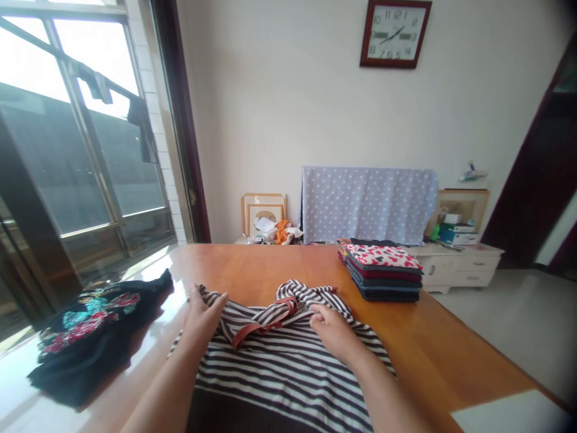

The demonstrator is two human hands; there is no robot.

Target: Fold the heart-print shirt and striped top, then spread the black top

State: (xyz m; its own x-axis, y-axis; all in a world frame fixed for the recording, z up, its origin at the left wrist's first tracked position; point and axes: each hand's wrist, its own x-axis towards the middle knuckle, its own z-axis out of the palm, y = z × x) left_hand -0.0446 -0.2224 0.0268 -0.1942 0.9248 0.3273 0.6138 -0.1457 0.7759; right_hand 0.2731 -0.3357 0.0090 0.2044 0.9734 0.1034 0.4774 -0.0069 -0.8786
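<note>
A black-and-white striped shirt (pixel 279 361) with a reddish-brown trim lies spread on the table in front of me, its dark hem towards me. Its upper part is bunched and folded over around the trim. At the shirt's upper left corner, my left hand (pixel 202 313) holds the fabric between thumb and fingers, the thumb stretched to the right. My right hand (pixel 332 331) has its fingers curled closed on the striped cloth, just right of the trim. Part of the fabric under both hands is hidden.
On the wooden table (pixel 256 267), a stack of folded clothes (pixel 383 273) stands at the back right. A black garment with a colourful sequin pattern (pixel 99 325) lies crumpled at the left. Beyond the table are a cabinet (pixel 464 267) and a dotted blue cloth (pixel 367 204).
</note>
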